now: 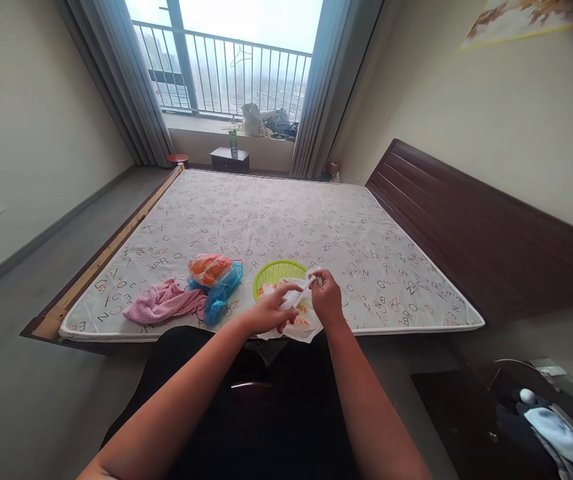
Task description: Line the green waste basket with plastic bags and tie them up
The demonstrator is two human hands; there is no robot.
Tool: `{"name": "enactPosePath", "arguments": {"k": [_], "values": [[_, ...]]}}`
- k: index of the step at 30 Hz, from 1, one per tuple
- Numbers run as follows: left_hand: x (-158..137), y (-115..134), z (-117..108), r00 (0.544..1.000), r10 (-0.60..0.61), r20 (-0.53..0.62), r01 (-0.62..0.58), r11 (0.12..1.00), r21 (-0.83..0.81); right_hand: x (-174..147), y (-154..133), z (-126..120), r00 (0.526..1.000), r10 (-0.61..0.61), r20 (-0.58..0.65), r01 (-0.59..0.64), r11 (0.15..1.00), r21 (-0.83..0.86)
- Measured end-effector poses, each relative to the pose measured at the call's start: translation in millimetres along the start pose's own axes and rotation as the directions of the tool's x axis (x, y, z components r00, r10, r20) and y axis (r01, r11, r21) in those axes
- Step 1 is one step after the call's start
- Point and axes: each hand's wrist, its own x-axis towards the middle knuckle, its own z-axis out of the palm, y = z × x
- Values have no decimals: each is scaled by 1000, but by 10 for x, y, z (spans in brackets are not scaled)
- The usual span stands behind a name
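Observation:
A white plastic bag (305, 325) with orange print hangs over the near side of a green mesh basket (280, 269) at the mattress's front edge. My right hand (326, 297) pinches a twisted upper part of this bag between thumb and fingers. From the left, my left hand (272, 311) reaches across the bag, its fingers curled around a gathered fold. What lies inside the basket is mostly hidden by the bag and hands. Left of the basket sit an orange and clear plastic bag (210, 268), a blue plastic bag (222, 293) and a crumpled pink towel (162, 303).
The letter-printed mattress (276, 207) lies on a wooden bed frame with a dark headboard (466, 213) at right. A nightstand (222, 161) bearing a green bottle (233, 143) stands by the window. At lower right, a dark table (459, 417) holds several items.

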Motion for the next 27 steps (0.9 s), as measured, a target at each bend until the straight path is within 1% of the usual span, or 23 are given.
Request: {"name": "enactPosePath", "arguments": {"k": [1,2,3,4,5,6,7,8,10,11,12,13,14,15,17,19,20,21,22,23,25,26,27], "values": [[-33,-7,17,996,-26,91,20,997,70,28,25,-18,1000,14,-19,-14,1000,-5],[-59,-28,29,983,-68,169,43,988,147,49,41,-45,1000,5,4,-5,1000,-21],[-76,-65,34,971,-111,212,62,972,225,63,45,-84,998,-15,68,18,999,-47],[-82,-117,30,970,-132,203,70,955,288,69,37,-136,986,-40,161,54,995,-81],[-77,-181,19,982,-121,142,69,942,329,68,18,-202,962,-68,263,102,988,-120],[-64,-252,-1,996,-81,39,63,938,341,61,-10,-278,934,-98,342,161,974,-162],[-43,-325,-29,995,-22,-97,53,946,320,49,-45,-359,916,-135,378,225,953,-205],[-19,-393,-61,967,31,-254,40,962,268,34,-85,-440,914,-183,362,284,926,-249],[33,-503,-134,843,34,-537,15,996,85,0,-171,-573,928,-312,204,363,878,-312],[59,-538,-170,779,-11,-627,-1,1000,-18,-17,-211,-615,920,-382,87,389,866,-315],[83,-562,-203,729,-56,-683,-21,994,-103,-29,-247,-637,898,-438,-31,411,863,-293],[106,-575,-231,699,-86,-710,-42,986,-161,-36,-278,-641,873,-468,-140,429,871,-241],[127,-580,-253,687,-96,-720,-60,980,-188,-36,-301,-631,854,-463,-236,437,886,-155],[145,-578,-270,683,-91,-724,-70,979,-190,-27,-318,-608,850,-420,-319,432,901,-34],[163,-553,-283,670,-69,-739,-64,986,-151,14,-330,-547,885,-232,-405,364,886,286],[150,-495,-268,645,-34,-763,-49,995,-86,66,-324,-481,936,-31,-351,242,782,575],[131,-451,-248,644,2,-765,-49,998,-39,85,-319,-448,960,25,-280,175,727,664],[106,-397,-217,660,52,-750,-59,998,17,93,-314,-414,982,46,-183,101,691,716],[78,-334,-176,695,108,-711,-78,994,75,87,-314,-377,997,38,-64,21,675,737],[51,-267,-124,749,163,-642,-103,986,130,65,-318,-337,997,14,71,-62,672,738],[16,-137,4,871,233,-433,-157,966,204,-15,-346,-245,943,-53,329,-208,678,706],[14,-84,73,915,244,-320,-180,959,217,-65,-371,-198,905,-84,418,-255,678,689],[23,-44,140,943,246,-225,-196,955,221,-115,-402,-155,872,-113,477,-284,678,679]]}}
